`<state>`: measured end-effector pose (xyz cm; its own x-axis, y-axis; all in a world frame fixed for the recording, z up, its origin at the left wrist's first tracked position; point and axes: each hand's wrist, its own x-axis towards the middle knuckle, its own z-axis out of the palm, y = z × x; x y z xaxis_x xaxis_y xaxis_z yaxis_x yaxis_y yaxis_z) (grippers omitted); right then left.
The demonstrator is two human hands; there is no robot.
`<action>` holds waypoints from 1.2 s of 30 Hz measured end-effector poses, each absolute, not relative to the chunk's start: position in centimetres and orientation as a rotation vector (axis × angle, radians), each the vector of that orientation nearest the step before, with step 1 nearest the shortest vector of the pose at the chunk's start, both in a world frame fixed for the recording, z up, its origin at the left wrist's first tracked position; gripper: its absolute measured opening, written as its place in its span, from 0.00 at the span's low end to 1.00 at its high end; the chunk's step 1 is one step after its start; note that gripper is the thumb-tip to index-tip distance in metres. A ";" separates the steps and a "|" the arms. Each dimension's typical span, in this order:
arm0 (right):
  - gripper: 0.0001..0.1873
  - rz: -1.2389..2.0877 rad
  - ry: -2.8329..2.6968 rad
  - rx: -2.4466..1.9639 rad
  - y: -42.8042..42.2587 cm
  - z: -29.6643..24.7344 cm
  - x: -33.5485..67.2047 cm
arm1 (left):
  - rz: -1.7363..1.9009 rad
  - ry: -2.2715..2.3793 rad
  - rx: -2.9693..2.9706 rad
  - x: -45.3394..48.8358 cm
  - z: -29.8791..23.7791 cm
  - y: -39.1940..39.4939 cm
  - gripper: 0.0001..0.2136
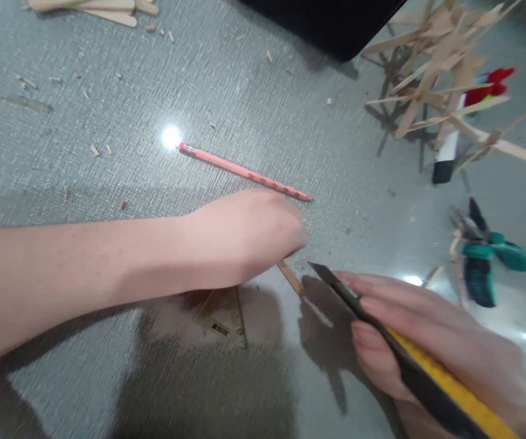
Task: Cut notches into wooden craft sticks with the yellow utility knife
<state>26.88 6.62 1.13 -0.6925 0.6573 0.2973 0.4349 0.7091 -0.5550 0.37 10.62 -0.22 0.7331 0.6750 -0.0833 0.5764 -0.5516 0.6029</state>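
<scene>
I'm seeing the wooden stick [291, 277] slanting out from under the left hand [263, 238], its nearer hand, below the pencil [249, 174]'s point; I can't tell whether those hidden fingers are gripping it. The right hand [450, 329]'s fingers are holding the utility knife [412, 363], rightward of the pencil, blade aiming left.

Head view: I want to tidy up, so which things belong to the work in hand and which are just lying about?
In use, as it looks:
utility knife, in the right hand
wooden stick, jutting from under the left hand

Seemingly just lying about:
pink pencil
green-handled pliers
loose sticks, upper left
white marker
clear ruler, though possibly in use
</scene>
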 end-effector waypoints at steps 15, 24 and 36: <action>0.12 0.985 -2.185 -0.824 9.1 -0.2 25.3 | 0.558 0.827 2.406 -1.8 -0.8 9.1 0.12; 0.12 0.974 -2.246 -0.760 9.1 0.1 24.7 | 0.528 0.869 2.399 -1.8 -0.4 9.3 0.10; 0.11 1.011 -2.222 -0.717 9.3 0.1 24.3 | 0.546 0.847 2.403 -1.9 -0.8 9.3 0.10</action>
